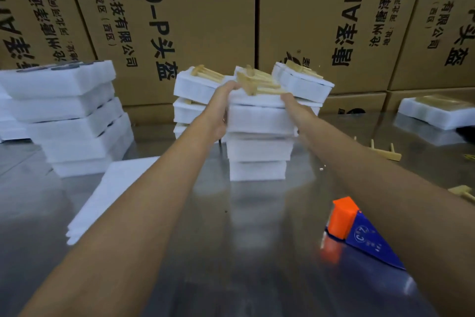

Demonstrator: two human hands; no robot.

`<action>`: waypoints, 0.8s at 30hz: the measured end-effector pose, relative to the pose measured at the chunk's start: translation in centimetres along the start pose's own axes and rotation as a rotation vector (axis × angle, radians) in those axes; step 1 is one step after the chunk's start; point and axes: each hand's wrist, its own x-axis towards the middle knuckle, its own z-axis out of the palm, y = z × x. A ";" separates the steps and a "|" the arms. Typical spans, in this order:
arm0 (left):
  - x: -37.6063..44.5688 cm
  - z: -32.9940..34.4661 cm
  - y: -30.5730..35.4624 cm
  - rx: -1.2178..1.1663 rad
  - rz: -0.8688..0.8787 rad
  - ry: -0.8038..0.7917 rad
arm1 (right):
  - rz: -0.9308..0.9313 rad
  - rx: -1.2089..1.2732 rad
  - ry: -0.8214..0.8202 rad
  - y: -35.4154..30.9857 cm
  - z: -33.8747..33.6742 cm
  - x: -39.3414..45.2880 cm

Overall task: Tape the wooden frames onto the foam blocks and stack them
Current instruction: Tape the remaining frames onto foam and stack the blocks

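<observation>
A stack of white foam blocks (258, 152) stands mid-table. The top block (259, 117) carries a wooden frame (257, 85). My left hand (218, 108) grips that top block on its left side, thumb low and fingers over the upper edge. My right hand (295, 108) holds its right side, fingers reaching onto the top beside the frame. Behind it stand more foam stacks with frames, one at the left (195, 87) and one at the right (303, 80).
A tall pile of bare foam blocks (72, 116) stands at left, flat foam sheets (108, 193) lie in front of it. An orange-and-blue tape dispenser (354, 229) sits near right. Loose wooden frames (383, 152) and another foam block (437, 111) lie at right. Cardboard boxes (205, 8) wall the back.
</observation>
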 end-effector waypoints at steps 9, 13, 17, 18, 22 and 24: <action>1.4 0.2 -2.2 0.107 0.031 0.007 | -0.124 -0.157 0.136 1.7 -0.7 2.2; 0.5 -1.1 -2.4 0.074 0.052 0.114 | -0.552 -0.374 0.356 1.2 0.0 -0.2; -0.3 -3.2 -4.0 0.055 0.127 0.315 | -1.073 -0.731 0.255 0.5 3.0 -4.3; -0.5 -3.7 -4.4 0.063 0.155 0.375 | -1.150 -0.781 0.198 0.5 4.0 -5.3; -1.3 -6.5 -4.3 0.166 0.263 0.464 | -1.403 -0.966 -0.063 1.8 8.3 -8.3; -1.5 -8.6 -4.1 0.229 0.264 0.478 | -1.380 -1.008 -0.187 3.1 10.1 -8.7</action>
